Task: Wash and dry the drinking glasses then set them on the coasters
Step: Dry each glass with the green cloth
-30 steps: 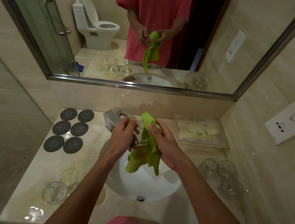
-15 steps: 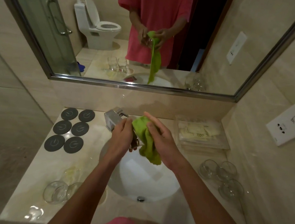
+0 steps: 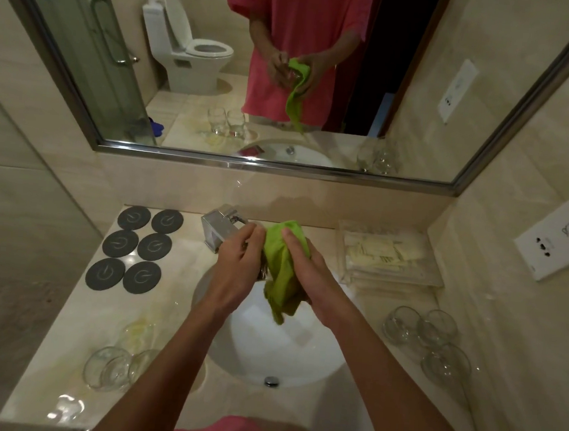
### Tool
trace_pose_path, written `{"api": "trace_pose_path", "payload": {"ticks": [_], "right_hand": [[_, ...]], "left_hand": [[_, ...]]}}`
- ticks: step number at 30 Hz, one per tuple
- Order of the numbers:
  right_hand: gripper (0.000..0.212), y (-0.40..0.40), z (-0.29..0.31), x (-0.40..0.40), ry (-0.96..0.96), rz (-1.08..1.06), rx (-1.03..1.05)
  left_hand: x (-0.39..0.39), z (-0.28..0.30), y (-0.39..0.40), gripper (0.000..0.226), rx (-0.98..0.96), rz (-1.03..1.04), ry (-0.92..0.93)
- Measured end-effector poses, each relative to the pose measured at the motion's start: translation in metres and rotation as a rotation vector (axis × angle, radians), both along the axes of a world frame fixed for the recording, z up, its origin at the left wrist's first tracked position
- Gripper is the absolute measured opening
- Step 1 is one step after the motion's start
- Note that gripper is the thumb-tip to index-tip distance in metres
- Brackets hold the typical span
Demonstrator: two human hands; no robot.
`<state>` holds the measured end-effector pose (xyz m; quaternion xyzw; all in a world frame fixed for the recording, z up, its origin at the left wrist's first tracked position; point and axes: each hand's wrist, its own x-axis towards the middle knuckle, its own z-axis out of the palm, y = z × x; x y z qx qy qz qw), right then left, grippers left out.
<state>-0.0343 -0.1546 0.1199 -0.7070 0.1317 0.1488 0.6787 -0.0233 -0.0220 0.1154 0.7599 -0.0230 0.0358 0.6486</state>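
A: Head view: both hands meet above the sink (image 3: 246, 356), just in front of the faucet (image 3: 218, 226). What is the left hand (image 3: 237, 262) doing?

B: Its fingers (image 3: 250, 238) are curled round a drinking glass (image 3: 262, 272), mostly hidden. The right hand (image 3: 306, 268) presses a green cloth (image 3: 282, 266) against it, fingers laid over the cloth and wrapping it.

A: Other glasses?

B: Three glasses (image 3: 427, 334) stand on the counter (image 3: 171, 308) right of the sink, two glasses (image 3: 115, 369) at its near left.

A: And the coasters?

B: Six dark coasters (image 3: 135, 248) in two columns, left of the sink at the back, nothing on them.
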Motion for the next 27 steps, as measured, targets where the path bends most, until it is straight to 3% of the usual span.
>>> {"api": "trace_pose_path", "payload": {"ticks": [5,10,16,19,23,27], "right_hand": [[0.041,-0.001,0.001,0.003,-0.023,-0.071,0.102],[0.036,0.009,0.001,0.0,-0.132,-0.206,0.096],[0.037,0.013,0.008,-0.008,-0.252,-0.126,-0.07],[0.045,0.011,0.009,-0.012,-0.347,-0.091,-0.101],[0.049,0.01,0.002,-0.013,-0.484,-0.035,-0.199],[0.038,0.01,0.006,-0.013,-0.504,-0.056,-0.181]], "left_hand": [[-0.004,0.001,-0.005,0.035,-0.025,-0.013,-0.021],[-0.008,-0.002,-0.009,0.023,-0.075,0.005,-0.015],[-0.008,0.003,-0.011,0.035,-0.047,0.153,-0.052],[0.005,0.011,-0.007,0.037,-0.005,0.107,0.173],[0.017,0.029,0.0,0.044,-0.163,0.013,0.68],[0.015,0.034,0.007,0.061,-0.274,-0.139,0.779]]}}
